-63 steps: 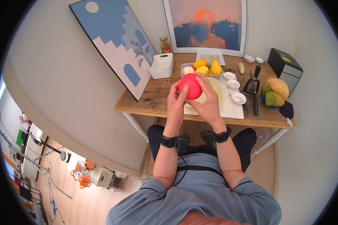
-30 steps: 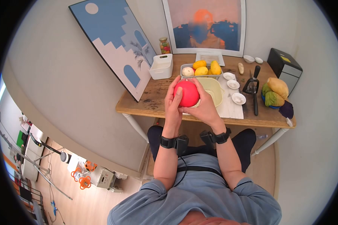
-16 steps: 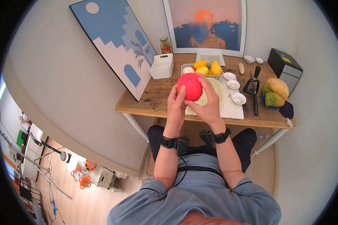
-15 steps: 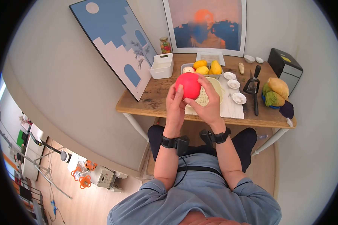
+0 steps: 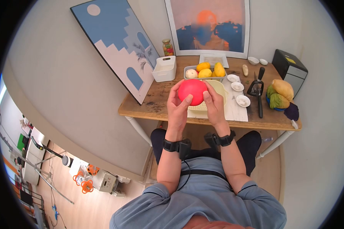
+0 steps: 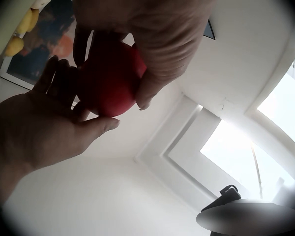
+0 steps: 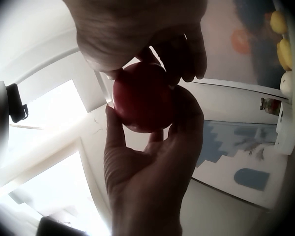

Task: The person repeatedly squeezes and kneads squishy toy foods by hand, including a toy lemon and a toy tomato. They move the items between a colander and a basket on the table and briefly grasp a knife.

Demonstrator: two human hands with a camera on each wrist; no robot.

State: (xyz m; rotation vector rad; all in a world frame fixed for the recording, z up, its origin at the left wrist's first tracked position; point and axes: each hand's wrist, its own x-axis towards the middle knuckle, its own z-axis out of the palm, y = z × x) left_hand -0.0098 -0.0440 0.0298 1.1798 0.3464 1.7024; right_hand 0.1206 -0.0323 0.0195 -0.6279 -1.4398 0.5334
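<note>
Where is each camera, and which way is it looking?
Head: sits on the person's head, looking down at the wooden table; shows both forearms, left hand and right hand holding a red ball.
Left wrist: sits on the left wrist, looking up past the ball at the ceiling; shows both hands.
Right wrist: sits on the right wrist, looking up toward a bright window; shows both hands.
Shared: all three show the red ball between the two hands.
</note>
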